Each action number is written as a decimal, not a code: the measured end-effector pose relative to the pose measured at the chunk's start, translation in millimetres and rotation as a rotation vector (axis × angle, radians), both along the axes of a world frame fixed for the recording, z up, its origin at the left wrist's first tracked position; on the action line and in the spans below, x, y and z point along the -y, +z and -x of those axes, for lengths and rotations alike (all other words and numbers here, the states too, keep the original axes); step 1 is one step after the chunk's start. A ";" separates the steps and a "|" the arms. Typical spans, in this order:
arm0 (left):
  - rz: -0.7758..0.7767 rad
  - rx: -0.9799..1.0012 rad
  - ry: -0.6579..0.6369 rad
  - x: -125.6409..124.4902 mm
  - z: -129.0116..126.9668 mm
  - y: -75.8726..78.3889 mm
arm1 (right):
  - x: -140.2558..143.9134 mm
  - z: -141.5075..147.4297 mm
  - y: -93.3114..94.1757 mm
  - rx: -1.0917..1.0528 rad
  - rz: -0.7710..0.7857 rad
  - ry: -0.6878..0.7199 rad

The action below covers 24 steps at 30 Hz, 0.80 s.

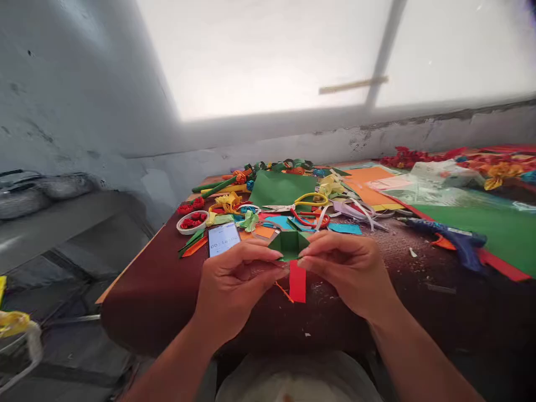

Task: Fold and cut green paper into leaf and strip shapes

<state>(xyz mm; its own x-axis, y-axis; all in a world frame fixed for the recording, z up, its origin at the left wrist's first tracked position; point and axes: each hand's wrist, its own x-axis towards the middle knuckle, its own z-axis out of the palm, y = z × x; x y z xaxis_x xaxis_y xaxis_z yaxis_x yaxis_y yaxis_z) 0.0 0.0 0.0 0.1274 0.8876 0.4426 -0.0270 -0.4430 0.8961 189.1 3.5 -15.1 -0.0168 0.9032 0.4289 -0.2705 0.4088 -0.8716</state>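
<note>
My left hand and my right hand meet above the near part of a dark brown table. Together they pinch a small folded green paper piece, each hand holding one side with thumb and fingertips. A red paper strip lies on the table just below the green piece, between my hands. Whether either hand touches the strip I cannot tell.
A phone with a lit screen lies left of my hands. Behind are yellow-handled scissors, a green paper sheet, an orange sheet, a white bowl of red bits, and a blue glue gun at right.
</note>
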 end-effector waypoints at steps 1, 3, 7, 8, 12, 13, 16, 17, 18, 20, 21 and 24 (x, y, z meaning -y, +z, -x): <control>-0.009 -0.014 0.009 -0.3 0.5 -0.1 | -0.3 0.8 -0.5 -0.006 0.004 -0.014; -0.015 -0.034 0.027 -0.8 1.0 -0.1 | -0.7 2.1 -1.3 -0.018 0.028 -0.027; 0.017 -0.043 0.064 -1.8 -0.6 0.7 | -1.3 3.3 -2.1 -0.039 0.134 0.007; 0.028 -0.046 0.075 -2.2 -1.2 1.1 | -1.5 3.5 -1.9 -0.046 0.165 0.018; -0.009 -0.095 0.131 -4.1 -2.1 2.7 | -1.9 4.5 -0.1 -0.033 0.196 0.035; -0.023 -0.106 0.133 -4.4 -2.1 3.1 | -1.9 4.7 0.3 -0.022 0.173 0.026; -0.027 -0.110 0.116 -4.3 -3.1 4.6 | -1.0 5.2 1.1 0.010 0.094 -0.012; -0.020 -0.103 0.114 -3.9 -3.9 5.2 | -0.5 5.4 1.2 0.014 0.092 -0.017; -0.012 -0.094 0.115 -3.4 -4.7 5.8 | 0.1 5.8 1.2 0.015 0.107 -0.014; 0.002 -0.062 0.125 -2.4 -6.5 6.8 | 0.9 6.9 1.1 0.012 0.162 -0.002; 0.013 -0.047 0.127 -2.0 -7.2 7.1 | 1.1 7.5 1.0 0.009 0.184 -0.002; 0.045 -0.029 0.129 -1.5 -7.8 7.6 | 0.6 8.3 1.3 0.021 0.173 -0.022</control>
<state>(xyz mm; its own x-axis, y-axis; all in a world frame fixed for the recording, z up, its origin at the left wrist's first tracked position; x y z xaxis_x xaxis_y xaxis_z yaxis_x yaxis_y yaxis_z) 7.8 1.5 7.6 0.0227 0.9163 0.3998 0.0540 -0.4004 0.9147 180.8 2.8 -13.8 -0.0037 0.9638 0.2666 -0.2442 0.2577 -0.9349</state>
